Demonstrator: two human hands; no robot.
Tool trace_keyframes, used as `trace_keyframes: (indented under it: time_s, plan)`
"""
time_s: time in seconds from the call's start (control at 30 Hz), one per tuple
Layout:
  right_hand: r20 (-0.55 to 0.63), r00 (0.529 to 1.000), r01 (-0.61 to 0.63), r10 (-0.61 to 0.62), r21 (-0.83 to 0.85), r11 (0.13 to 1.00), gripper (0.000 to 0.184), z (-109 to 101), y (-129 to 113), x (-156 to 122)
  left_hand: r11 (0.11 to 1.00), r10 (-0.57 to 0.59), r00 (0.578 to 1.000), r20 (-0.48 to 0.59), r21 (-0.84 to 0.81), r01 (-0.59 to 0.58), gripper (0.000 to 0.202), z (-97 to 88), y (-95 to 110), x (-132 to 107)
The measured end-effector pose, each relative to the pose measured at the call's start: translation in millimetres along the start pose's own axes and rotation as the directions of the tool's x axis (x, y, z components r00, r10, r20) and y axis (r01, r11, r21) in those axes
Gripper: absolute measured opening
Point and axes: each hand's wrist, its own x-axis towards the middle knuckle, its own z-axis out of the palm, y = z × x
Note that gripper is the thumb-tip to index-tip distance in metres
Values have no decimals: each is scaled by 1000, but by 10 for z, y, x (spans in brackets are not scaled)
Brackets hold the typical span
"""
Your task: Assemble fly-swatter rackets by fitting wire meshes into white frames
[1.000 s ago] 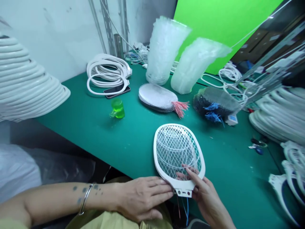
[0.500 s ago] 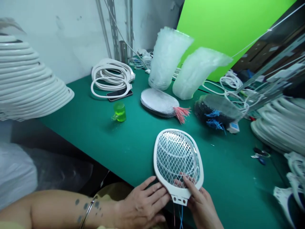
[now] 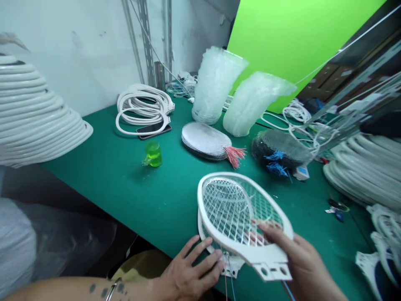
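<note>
One mesh frame, long axis toward upper left, is pinched in our right hand above the lower frame, which our left hand touches, fingers spread.

Right fingers hold a racket head over another frame.

The upper mesh frame hides much of the lower frame; the left edge cuts off a white stack.

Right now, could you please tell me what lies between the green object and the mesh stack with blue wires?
In the head view, a pink-wired mesh stack lies between the green object and the blue-wired stack.
</note>
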Motion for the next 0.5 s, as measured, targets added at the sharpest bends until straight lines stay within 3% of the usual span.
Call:
trace_keyframes:
  time_s: [0.1, 0.17, 0.27, 0.33, 0.4, 0.5]
  plan:
    - [-66, 991, 116, -115, 10, 993, 63, 44, -364, -114, 999, 1, 998, -70, 51, 3, 43, 38, -6, 9]
    - [-93, 986, 137, -135, 14, 990, 65, 43, -463, -171, 998, 8, 990, -141, 69, 2, 36, 27, -20, 45]
    - [-103, 979, 177, -175, 8, 984, 65, -122, -357, -163, 1000, 15, 989, -144, 18, -12, 31, -100, -71, 122]
    - [-127, 947, 292, -295, -39, 956, 62, -360, -173, -105, 996, 8, 993, -121, -85, -18, 32, -254, -134, 193]
    - [-199, 854, 450, -481, -182, 874, 57, -656, 34, -42, 973, -21, 997, -77, -231, 3, 35, -417, -225, 305]
    - [-279, 659, 576, -699, -410, 707, 60, -1044, 288, 6, 909, -143, 987, 74, -384, 160, 38, -558, -407, 595]
